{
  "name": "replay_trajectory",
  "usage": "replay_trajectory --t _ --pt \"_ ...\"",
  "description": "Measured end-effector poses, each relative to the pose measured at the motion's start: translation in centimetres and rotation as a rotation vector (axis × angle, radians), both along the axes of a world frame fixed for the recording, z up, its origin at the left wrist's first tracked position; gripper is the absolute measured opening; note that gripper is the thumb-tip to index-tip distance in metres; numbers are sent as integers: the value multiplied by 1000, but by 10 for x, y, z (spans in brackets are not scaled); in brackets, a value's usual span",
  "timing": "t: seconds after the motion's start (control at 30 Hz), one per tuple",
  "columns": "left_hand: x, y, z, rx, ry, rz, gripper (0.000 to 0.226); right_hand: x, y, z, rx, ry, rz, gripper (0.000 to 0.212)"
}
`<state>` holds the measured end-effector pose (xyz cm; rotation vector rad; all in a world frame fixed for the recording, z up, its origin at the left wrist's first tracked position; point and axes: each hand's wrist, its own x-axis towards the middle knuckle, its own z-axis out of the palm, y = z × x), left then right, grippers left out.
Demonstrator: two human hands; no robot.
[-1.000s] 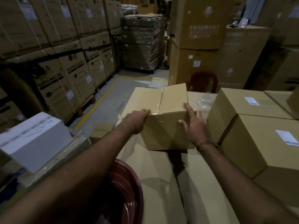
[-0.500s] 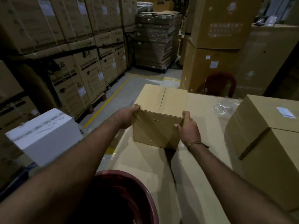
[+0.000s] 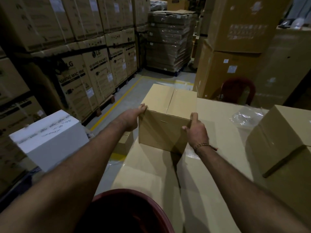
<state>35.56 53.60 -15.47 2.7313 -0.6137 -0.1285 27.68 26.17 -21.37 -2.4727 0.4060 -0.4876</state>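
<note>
Warehouse aisle, dim light: tall stacks of LG cartons (image 3: 80,78) along the left w/ a yellow floor line (image 3: 116,103) beside them, and a shrink-wrapped pallet (image 3: 168,41) at the far end. Near side, a worktop (image 3: 151,179) of big flat cardboard cartons has a small brown box (image 3: 163,132), taped shut & upright, at its far left corner. Can't tell if the base rests fully or is just off the surface. Left grip (image 3: 133,119) clamps the box's top left corner, fingers (image 3: 143,106) curled over the edge. Right grip (image 3: 196,131) holds the near right edge, thumb up along it, other fingers round the side & mostly hidden. Gold bracelet (image 3: 202,145) on that wrist. Right of the box, well apart: crumpled clear plastic (image 3: 245,115), then stacked cartons (image 3: 282,142). White box (image 3: 48,140) sits low at left, off the worktop. Red chair (image 3: 237,91) stands behind it.
</note>
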Motion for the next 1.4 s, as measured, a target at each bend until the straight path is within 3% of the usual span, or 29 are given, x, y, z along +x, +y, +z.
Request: replay_trajectory --t 1.03,1.4 --pt "16 8 5 -7 6 11 99 27 11 -1 -3 -4 7 48" --pt "11 2 3 -22 -12 56 97 23 17 16 -327 54 -65 46"
